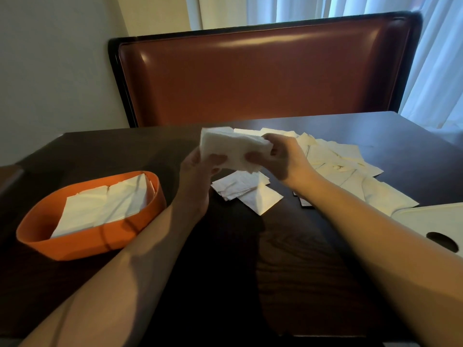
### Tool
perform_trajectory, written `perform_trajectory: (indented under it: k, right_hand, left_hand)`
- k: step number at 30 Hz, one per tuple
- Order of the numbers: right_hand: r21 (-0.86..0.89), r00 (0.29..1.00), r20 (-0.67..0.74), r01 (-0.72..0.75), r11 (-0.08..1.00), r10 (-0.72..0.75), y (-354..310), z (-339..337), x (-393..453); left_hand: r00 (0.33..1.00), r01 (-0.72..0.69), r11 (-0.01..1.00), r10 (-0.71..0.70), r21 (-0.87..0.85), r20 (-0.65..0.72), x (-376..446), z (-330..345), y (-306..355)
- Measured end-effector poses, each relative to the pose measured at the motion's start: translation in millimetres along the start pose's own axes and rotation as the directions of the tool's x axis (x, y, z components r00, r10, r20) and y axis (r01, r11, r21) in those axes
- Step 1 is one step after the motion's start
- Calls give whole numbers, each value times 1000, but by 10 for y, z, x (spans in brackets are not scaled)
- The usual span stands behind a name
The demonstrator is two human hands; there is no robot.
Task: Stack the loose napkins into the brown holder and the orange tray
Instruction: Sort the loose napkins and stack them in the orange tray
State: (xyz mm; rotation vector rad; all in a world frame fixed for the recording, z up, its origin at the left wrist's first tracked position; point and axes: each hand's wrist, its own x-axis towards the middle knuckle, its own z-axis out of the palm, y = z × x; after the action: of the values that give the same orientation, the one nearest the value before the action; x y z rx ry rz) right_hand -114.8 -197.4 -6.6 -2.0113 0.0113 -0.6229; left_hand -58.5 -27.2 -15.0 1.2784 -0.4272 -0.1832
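A thick stack of white napkins (231,149) is held above the dark table, gripped at its left end by my left hand (200,169) and at its right end by my right hand (283,156). Thumbs press on the near face of the stack. Below it lie a few loose napkins (246,192), and a wider spread of loose napkins (343,166) covers the table to the right. The orange tray (100,236) sits at the left with white napkins (105,204) lying inside. No brown holder is in view.
A white board with a dark round hole (436,221) lies at the right edge of the dark wooden table (250,271). A brown padded bench back (263,76) stands behind the table, with curtains at the upper right.
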Motion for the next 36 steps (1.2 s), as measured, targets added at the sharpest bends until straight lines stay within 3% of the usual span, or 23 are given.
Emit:
perform_trajectory:
  k: [2,4,6,13,16,19,21,24,27,30,32,34,36]
  right_hand:
    - [1,993,91,-69,998,69,56,-67,2]
    - [-130,960,203,-168,977,191,110,-101,-14]
    - [-222,932,229,-232,947,282,180,-114,-3]
    - [-130,920,187,-325,937,345,187,-155,0]
    - [44,945,134,-307,951,299,175,-186,4]
    - [228,964,101,-262,938,245,89,-213,9]
    - [344,964,141,-263,902,227,33,-230,4]
    - [437,952,230,-288,852,203,-55,-217,-45]
    - [412,953,278,-231,882,120,-103,-157,-84]
    - [353,965,238,-190,916,108,-101,-65,-100]
    - [315,973,174,-199,928,149,-66,-1,-91]
    - [195,974,70,-223,955,214,1,20,-60]
    - [-141,969,-24,-248,959,247,97,-6,-29]
  left_hand:
    - [998,66,995,-66,79,-6,-1,4,-22]
    - [991,136,982,-137,132,0,-7,17,-39]
    - [989,143,966,-150,213,14,-16,15,-53]
    - [987,117,945,-144,305,65,-3,-14,-73]
    - [992,99,949,-116,298,42,4,-7,-77]
    - [978,131,975,-157,182,135,-18,25,-35]
    - [938,255,965,-262,63,228,-43,39,29]
    - [810,446,894,-417,27,413,-88,21,110]
    - [692,530,848,-442,13,571,-183,46,160]
    - [640,569,822,-429,-17,637,-223,63,177]
    - [675,587,809,-464,-36,573,-206,70,189]
    - [765,559,824,-471,-91,439,-161,62,155]
    - [862,479,860,-423,-177,279,-98,43,100]
